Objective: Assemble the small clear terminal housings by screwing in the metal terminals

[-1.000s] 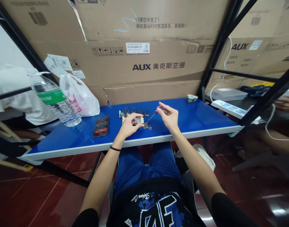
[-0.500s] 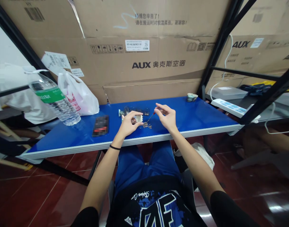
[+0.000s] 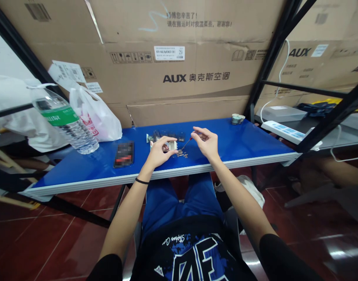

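Screwdriver (image 3: 186,144) pinched in right hand (image 3: 207,143) | left hand (image 3: 159,151) clamps white part (image 3: 172,146) | phone (image 3: 124,154), bottle (image 3: 64,124) leftward

- Table (image 3: 240,144): blue, pale edge.
- Screwdriver (image 3: 187,143) over the table: red handle (grey shaft).
- Small part (image 3: 170,146) on the table: white.
- Bottle (image 3: 64,123) at the table's left end: 1 green label.

shirt (image 3: 193,249) black, blue-white lettering | trousers (image 3: 170,199) blue | 1 black wristband (image 3: 141,181)

Glossy blue table (image 3: 249,146) – clear plastic bottle (image 3: 68,125), matt cardboard boxes (image 3: 179,74).
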The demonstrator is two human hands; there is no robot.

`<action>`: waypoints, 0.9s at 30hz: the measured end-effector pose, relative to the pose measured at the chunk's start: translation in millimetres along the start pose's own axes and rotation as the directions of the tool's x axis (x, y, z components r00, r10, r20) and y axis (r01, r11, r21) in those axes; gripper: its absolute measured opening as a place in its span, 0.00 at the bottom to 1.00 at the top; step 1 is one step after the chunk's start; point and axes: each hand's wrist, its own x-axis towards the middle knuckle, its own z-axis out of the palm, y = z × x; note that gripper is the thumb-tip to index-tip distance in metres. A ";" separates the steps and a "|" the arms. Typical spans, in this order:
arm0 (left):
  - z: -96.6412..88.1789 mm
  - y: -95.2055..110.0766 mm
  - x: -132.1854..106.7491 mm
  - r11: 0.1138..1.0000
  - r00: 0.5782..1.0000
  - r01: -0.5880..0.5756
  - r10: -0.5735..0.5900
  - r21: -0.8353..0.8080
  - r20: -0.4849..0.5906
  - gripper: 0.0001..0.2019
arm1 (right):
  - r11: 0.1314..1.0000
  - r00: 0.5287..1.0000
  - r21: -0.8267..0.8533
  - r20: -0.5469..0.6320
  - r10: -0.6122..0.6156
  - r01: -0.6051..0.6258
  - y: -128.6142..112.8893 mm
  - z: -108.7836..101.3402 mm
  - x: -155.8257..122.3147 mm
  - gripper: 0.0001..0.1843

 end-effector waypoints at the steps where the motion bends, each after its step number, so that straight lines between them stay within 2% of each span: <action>1: -0.1 0.1 0.1 1.000 1.000 0.004 -0.004 -0.002 0.000 0.22 | 1.000 1.000 0.002 -0.003 -0.005 0.005 -0.3 0.1 0.0 0.23; 13: 3.5 -0.7 -2.1 0.994 0.993 0.111 -0.111 -0.003 0.043 0.26 | 1.000 0.998 -0.022 -0.059 0.004 -0.005 -4.0 -3.6 3.5 0.25; 17: 4.1 -3.3 -1.8 0.995 0.995 0.089 -0.092 0.053 0.048 0.26 | 1.000 0.998 0.013 -0.063 0.006 -0.005 -4.1 -3.4 3.7 0.26; 23: 4.6 -0.1 -2.2 0.986 0.998 -0.004 -0.007 0.164 0.064 0.24 | 1.000 0.998 -0.015 -0.056 0.017 -0.018 -0.1 -5.1 5.4 0.28; 27: 4.0 2.8 -2.3 0.990 0.998 0.028 -0.034 0.139 0.044 0.25 | 1.000 0.998 -0.017 -0.069 0.001 -0.002 -1.4 -6.1 5.6 0.26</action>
